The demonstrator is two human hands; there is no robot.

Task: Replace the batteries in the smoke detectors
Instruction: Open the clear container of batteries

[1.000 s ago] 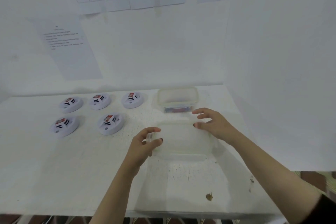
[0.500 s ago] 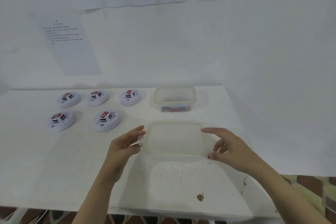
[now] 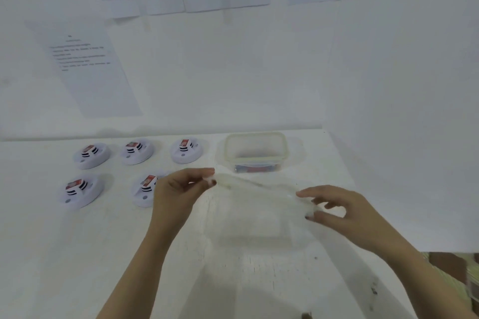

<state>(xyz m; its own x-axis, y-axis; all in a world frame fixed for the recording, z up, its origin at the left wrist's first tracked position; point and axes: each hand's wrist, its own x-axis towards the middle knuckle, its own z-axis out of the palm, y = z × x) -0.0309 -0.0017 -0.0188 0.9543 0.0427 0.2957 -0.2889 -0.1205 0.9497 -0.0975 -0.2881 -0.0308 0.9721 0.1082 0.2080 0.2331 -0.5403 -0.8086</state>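
A white table [image 3: 77, 254] stands against a white wall with printed sheets [image 3: 90, 70] taped to it. Near the table's far edge sits a clear, lidless plastic container [image 3: 256, 150] with a pale green rim; red and dark items lie along its bottom, probably batteries, though they are too blurred to be sure.

Nearer the viewer, a second clear plastic box [image 3: 256, 228] rests on the table, and no contents can be made out in it. Above it, a clear lid [image 3: 254, 186] is held tilted, its left end higher than its right. Motion blur smears both pieces, so it is hard to tell whether the lid's lower edge touches the box.

The left hand [image 3: 178, 189] reaches in from below, wrist bent, thumb and fingertips pinched on the lid's left end. The right hand [image 3: 339, 212] comes in from the lower right with the forearm angled across the table corner; its fingers are spread and curled around the lid's right end, and contact there looks light.

Five round white smoke detectors sit to the left of the containers, well apart from the hands except one. Three form a back row: left [image 3: 91, 156], middle [image 3: 136, 151] and right [image 3: 185, 150]. Two form a front row: one at the left [image 3: 80, 191], one [image 3: 145, 190] just beside the left hand and partly hidden by it. Each shows a red-labelled block and dark slots on top.
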